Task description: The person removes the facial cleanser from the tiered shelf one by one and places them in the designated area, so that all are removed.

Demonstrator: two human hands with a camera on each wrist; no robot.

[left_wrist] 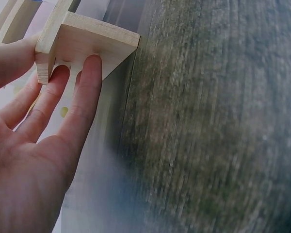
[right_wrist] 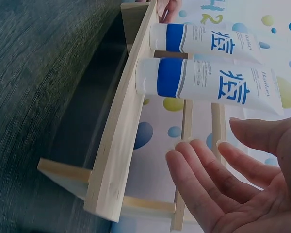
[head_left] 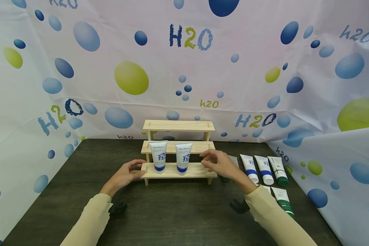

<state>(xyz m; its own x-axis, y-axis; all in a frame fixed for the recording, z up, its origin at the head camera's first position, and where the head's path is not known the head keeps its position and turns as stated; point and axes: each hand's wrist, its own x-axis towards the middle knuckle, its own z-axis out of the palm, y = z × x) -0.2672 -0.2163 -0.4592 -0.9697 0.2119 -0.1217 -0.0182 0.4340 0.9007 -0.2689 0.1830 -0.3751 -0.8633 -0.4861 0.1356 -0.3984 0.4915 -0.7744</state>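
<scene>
A three-tier wooden display shelf (head_left: 178, 125) stands at the middle of the dark table. On its lowest tier, two white tubes with blue caps, one on the left (head_left: 158, 155) and one nearer the middle (head_left: 183, 157), stand upright on their caps. My left hand (head_left: 126, 176) grips the left end of that tier; in the left wrist view the thumb is at the edge of the wood (left_wrist: 99, 39) and the fingers reach beneath. Beside the right tube, my right hand (head_left: 219, 165) hovers over the tier's right end with loosely bent fingers, holding nothing and apart from both tubes (right_wrist: 199, 80).
Right of the shelf lie more tubes: two with blue caps, a left one (head_left: 249, 167) and a right one (head_left: 264, 169), and green-capped ones (head_left: 278, 171). My right arm partly hides others. A printed backdrop (head_left: 178, 68) rises behind the table (head_left: 172, 212).
</scene>
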